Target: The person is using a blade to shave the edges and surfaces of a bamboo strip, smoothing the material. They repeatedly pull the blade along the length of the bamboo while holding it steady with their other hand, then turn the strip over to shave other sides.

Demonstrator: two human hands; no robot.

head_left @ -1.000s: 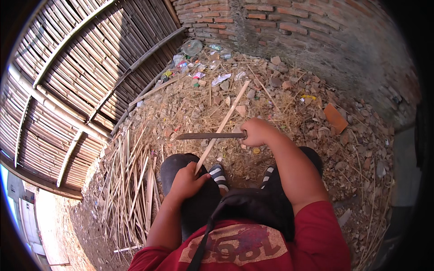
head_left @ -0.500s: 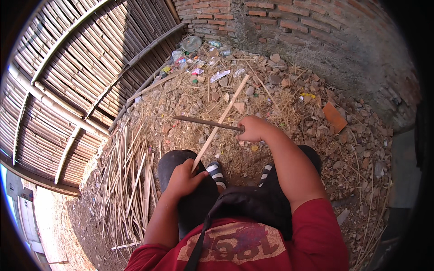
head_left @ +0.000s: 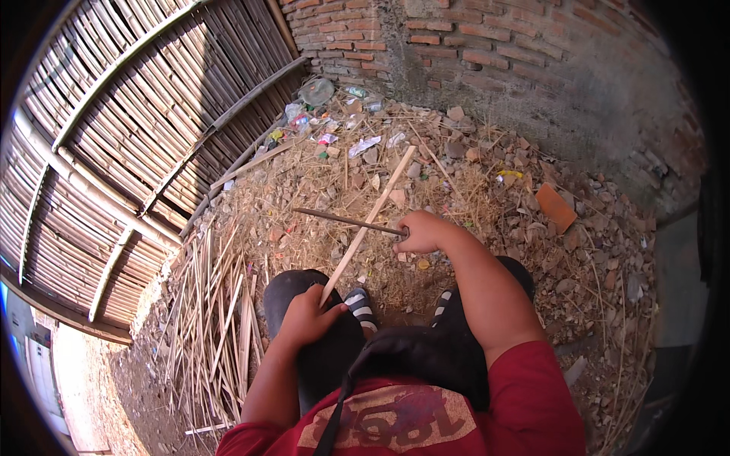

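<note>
My left hand point(head_left: 306, 315) is closed around the near end of a pale bamboo strip point(head_left: 388, 190), resting by my left knee. The strip slants up and to the right, away from me. My right hand point(head_left: 422, 232) grips a long knife point(head_left: 327, 216) with a dark, narrow blade pointing left. The blade crosses over the strip near its middle, seen nearly edge-on; whether it touches the strip I cannot tell. Most of the knife's handle is hidden in my fist.
A heap of split bamboo strips point(head_left: 213, 327) lies to my left. Straw, rubble and litter cover the ground ahead, with an orange tile piece point(head_left: 557, 208) at the right. A bamboo fence point(head_left: 114, 121) stands at the left, a brick wall point(head_left: 487, 45) at the back.
The knife blade has turned and now looks thinner. My right hand and the blade sit slightly lower, and the strip's far end has dropped a little in view.
</note>
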